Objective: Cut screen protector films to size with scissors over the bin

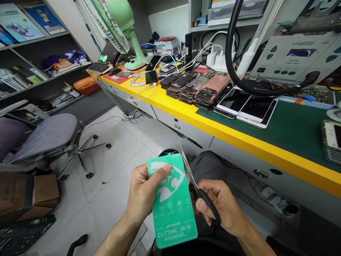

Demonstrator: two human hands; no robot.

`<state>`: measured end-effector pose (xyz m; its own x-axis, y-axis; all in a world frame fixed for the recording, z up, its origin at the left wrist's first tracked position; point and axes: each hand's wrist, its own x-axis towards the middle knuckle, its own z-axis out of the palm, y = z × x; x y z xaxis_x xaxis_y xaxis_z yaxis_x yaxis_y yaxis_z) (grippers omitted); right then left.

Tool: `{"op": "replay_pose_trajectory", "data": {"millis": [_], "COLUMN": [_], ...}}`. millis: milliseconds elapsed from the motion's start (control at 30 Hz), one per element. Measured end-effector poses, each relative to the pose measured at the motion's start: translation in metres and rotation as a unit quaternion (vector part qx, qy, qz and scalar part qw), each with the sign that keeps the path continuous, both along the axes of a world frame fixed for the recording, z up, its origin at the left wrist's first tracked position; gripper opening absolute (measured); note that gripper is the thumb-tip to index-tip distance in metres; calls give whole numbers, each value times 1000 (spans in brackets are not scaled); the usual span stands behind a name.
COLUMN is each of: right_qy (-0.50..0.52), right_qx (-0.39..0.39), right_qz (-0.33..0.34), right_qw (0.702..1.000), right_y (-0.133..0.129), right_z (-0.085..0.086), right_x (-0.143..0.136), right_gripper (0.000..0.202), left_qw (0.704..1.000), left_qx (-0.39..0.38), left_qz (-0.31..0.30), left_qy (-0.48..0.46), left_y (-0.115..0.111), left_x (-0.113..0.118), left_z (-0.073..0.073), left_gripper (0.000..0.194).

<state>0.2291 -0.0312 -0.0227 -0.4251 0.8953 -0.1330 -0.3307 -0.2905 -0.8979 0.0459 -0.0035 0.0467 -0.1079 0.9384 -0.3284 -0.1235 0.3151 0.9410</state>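
My left hand (145, 190) grips a green hydrogel skin packet (174, 217) by its left side, thumb flat across the printed front. The packet is tilted slightly and reads "Automatic Cutting Skin Hydrogel". In my right hand (222, 202) is a pair of scissors (190, 172) with black handles, fingers through the loops. Their narrow blades point up and away along the packet's right edge, a little apart at the tips. Whether the blades touch the packet I cannot tell. Both hands are above my lap, below the bench edge.
A yellow-edged workbench (170, 108) runs across in front, with stacks of phone screens (186, 85), white phones (257, 106), cables (142, 80) and a green fan (135, 49). A hot-air hose (229, 46) loops at the right. An office chair (53, 137) and a cardboard box (45, 190) stand left.
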Motion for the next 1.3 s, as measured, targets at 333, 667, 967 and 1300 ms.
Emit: {"op": "replay_pose_trajectory", "data": {"millis": [333,667,967,1300], "right_qy": [18,-7,-7,0], "right_qx": [-17,-28,-51,-44], "right_qz": [9,4,-11,-15], "right_qw": [1000,1000,999,999], "right_y": [0,2,4,6], "right_z": [-2,-5,-6,-11], "right_x": [1,5,7,7], "right_gripper": [36,43,43,37], "left_qw": [1000,999,998,998], "left_qx": [-4,7,22,12], "left_qz": [-3,25,36,28], "left_qy": [-9,-32,-49,-55], "left_y": [2,10,17,22], "left_x": [0,-1,-2,-5], "left_z": [2,-2,-4,-8], "left_gripper": [32,22,17,19]}}
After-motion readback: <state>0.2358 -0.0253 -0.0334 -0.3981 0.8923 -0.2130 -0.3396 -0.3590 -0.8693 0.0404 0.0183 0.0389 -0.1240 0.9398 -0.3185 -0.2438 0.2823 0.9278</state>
